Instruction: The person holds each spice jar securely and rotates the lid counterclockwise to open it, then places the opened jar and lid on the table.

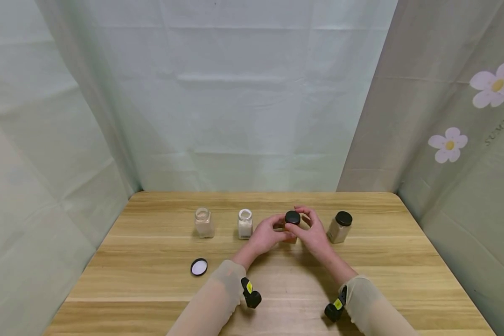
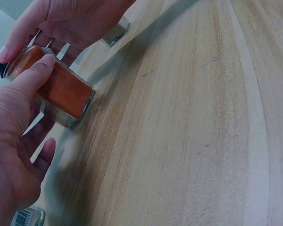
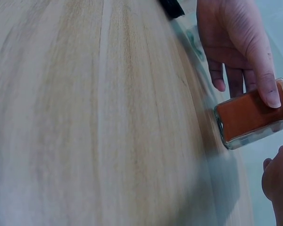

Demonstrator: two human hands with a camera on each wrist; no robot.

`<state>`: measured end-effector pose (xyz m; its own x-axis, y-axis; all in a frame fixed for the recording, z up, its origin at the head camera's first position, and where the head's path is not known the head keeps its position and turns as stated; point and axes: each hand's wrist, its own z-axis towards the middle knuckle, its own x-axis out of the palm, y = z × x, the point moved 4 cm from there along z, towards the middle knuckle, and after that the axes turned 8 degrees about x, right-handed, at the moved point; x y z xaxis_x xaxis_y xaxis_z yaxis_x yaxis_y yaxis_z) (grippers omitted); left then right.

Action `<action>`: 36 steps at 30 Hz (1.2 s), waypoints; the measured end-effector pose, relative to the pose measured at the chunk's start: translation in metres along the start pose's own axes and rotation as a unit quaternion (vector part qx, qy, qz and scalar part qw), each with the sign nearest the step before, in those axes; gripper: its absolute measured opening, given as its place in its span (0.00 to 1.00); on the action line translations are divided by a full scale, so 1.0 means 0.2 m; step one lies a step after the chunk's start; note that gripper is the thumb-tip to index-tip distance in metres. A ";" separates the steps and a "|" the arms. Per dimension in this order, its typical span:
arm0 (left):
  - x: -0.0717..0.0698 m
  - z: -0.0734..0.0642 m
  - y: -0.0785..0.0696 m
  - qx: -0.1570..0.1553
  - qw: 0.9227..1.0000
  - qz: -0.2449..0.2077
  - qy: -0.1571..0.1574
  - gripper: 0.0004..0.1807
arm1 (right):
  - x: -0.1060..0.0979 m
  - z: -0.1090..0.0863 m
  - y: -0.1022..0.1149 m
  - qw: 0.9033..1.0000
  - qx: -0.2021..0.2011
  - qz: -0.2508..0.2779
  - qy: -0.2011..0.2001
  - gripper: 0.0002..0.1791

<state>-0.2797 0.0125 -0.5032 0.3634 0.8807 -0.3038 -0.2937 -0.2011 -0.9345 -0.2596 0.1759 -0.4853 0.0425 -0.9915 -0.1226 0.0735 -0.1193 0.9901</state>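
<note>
A square glass spice jar [image 2: 68, 92] full of orange-red powder is between my two hands, its black lid [image 1: 292, 217] uppermost in the head view. My left hand [image 1: 265, 235] grips the jar's body, the thumb lying along one flat side. Around the black lid, my right hand [image 1: 314, 233] curls its thumb and fingers. In the right wrist view the jar [image 3: 245, 117] leans, and its base is close to the tabletop; I cannot tell if it touches. The fingers hide part of the glass.
To the left stand a lidless jar of pale powder [image 1: 204, 224] and a white-rimmed jar [image 1: 245, 226]. A loose black-edged lid [image 1: 199, 267] lies in front of them, white inside up. Right of my hands is a black-lidded jar [image 1: 339, 228]. Curtains surround the wooden table [image 1: 151, 280].
</note>
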 end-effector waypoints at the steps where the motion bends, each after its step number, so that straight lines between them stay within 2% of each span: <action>1: 0.00 0.00 0.00 0.000 1.000 0.000 0.000 0.29 | 0.00 -0.01 0.02 1.000 0.000 0.000 0.002 0.28; 5: 0.00 0.00 0.00 0.001 1.000 0.000 -0.002 0.29 | 0.01 -0.05 0.09 1.000 -0.003 0.002 0.006 0.25; 9: 0.00 0.00 0.00 -0.001 1.000 0.001 -0.002 0.29 | 0.01 -0.05 0.10 1.000 -0.008 0.006 0.008 0.24; 16: 0.01 0.00 0.02 -0.003 1.000 -0.005 -0.002 0.27 | 0.00 0.01 -0.05 1.000 -0.030 -0.006 0.001 0.24; 24: 0.00 0.00 0.02 -0.007 1.000 -0.008 -0.001 0.30 | 0.00 0.01 -0.05 0.998 -0.061 -0.005 0.010 0.22; 36: 0.00 0.00 0.01 0.007 1.000 -0.003 0.002 0.27 | -0.01 0.00 -0.05 0.998 -0.056 -0.013 0.019 0.24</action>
<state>-0.2808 0.0128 -0.5051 0.3693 0.8796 -0.3000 -0.3039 -0.1908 -0.9334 -0.2610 0.1799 -0.4950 0.0776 -0.9853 -0.1523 0.1868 -0.1356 0.9730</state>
